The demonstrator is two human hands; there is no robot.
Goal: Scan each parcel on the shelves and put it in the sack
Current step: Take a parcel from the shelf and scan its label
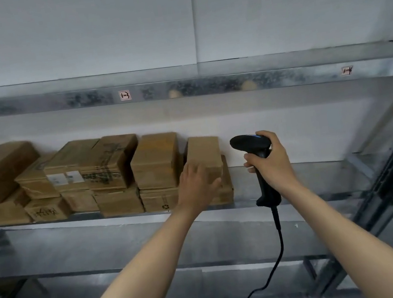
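stacked cardboard parcels [107, 166] fill the left part of the metal shelf [295, 180]. my left grip [196, 184] is spread, fingers straight, against the front of the rightmost upper parcel [204, 150], not closed round it. just right of it, my right grip [272, 163] is wrapped round the handle of the black scanner [250, 142], whose head points left. its cable [279, 258] hangs down.

Shelf beam [206, 85] tag [124, 95] "1-3", second tag [346, 70] "1-4"; recycling mark [165, 206] on lower parcel [157, 199].
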